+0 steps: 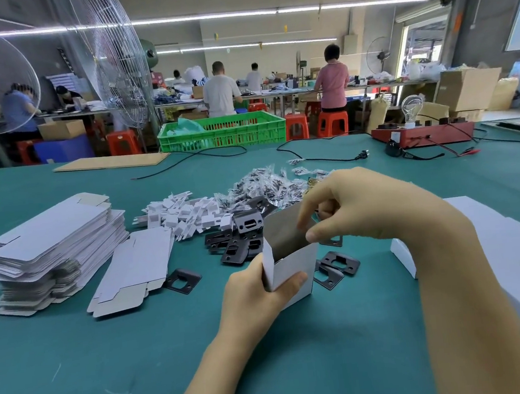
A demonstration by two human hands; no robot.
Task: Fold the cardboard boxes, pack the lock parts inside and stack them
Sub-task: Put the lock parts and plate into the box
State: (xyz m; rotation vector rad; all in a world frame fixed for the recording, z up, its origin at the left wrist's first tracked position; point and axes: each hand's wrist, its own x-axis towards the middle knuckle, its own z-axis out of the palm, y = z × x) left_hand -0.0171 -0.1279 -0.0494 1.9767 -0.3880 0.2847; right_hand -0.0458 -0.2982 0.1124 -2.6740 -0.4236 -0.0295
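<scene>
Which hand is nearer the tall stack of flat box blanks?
Left. The left hand is right of the stack of flat box blanks; the right hand is farther right.

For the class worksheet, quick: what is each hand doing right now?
Left hand: grips the open white box.
Right hand: pinches the box's upper flap.

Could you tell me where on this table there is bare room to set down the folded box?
Bare mat lies near you, left of the left hand. Another strip runs between the flat cardboard sheet and the flat box stack. Around the black lock plates it is crowded.
</scene>
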